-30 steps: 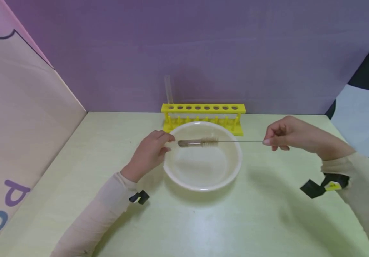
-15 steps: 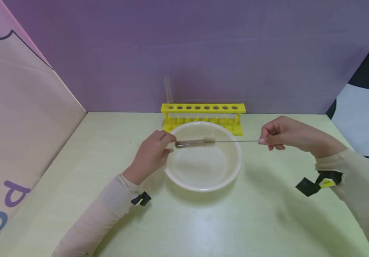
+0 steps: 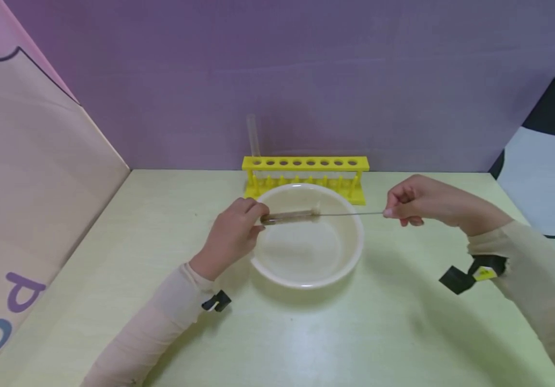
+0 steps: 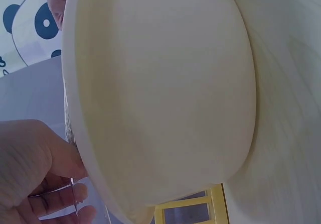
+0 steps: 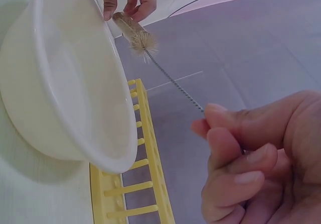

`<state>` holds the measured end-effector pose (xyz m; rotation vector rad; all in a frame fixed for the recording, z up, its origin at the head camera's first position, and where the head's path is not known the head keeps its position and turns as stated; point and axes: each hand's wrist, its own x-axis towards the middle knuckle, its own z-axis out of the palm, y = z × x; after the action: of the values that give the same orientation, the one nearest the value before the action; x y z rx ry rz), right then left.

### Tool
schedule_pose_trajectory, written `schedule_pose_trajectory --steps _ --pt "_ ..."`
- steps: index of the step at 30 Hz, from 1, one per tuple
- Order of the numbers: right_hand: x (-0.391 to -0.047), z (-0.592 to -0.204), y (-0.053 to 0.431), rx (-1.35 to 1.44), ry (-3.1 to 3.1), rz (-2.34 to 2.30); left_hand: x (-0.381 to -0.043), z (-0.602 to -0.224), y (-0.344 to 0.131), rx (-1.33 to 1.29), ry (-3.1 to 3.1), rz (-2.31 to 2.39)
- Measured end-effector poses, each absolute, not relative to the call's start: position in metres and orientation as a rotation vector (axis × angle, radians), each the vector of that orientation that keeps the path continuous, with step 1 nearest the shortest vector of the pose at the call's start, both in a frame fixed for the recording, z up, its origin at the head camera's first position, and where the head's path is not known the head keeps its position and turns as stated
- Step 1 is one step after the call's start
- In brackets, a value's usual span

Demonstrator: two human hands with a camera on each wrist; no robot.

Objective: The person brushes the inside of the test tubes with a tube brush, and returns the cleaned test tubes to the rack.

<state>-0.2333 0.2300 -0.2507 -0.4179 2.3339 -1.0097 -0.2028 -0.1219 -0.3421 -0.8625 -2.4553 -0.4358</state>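
My left hand (image 3: 233, 231) grips the closed end of a clear test tube (image 3: 287, 217), which lies nearly level over a cream basin (image 3: 305, 284). A test tube brush (image 3: 350, 214) runs into the tube's mouth from the right, with most of its bristles inside. In the right wrist view a tuft of pale bristles (image 5: 144, 43) shows at the mouth. My right hand (image 3: 432, 204) pinches the brush's twisted wire handle to the right of the basin. The left wrist view shows mostly the basin's outer wall (image 4: 165, 83), with the left thumb and fingers (image 4: 65, 156) beside its rim.
Behind the basin stands a yellow test tube rack (image 3: 306, 163), its lower part hidden by the rim. Another clear test tube (image 3: 253, 134) stands upright in its leftmost hole. A purple backdrop (image 3: 306, 80) rises along the table's far edge.
My right hand has moved left, sliding the brush deeper into the test tube, so fewer bristles show outside. My left hand has shifted slightly right with the tube's closed end nearer its palm.
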Motion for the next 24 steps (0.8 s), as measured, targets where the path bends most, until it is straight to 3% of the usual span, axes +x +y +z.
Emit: schedule_pose_trajectory --steps 24 --pt "-0.237 -0.252 0.212 -0.474 2.379 -0.958 -0.202 -0.34 -0.11 -0.895 -2.436 -0.432"
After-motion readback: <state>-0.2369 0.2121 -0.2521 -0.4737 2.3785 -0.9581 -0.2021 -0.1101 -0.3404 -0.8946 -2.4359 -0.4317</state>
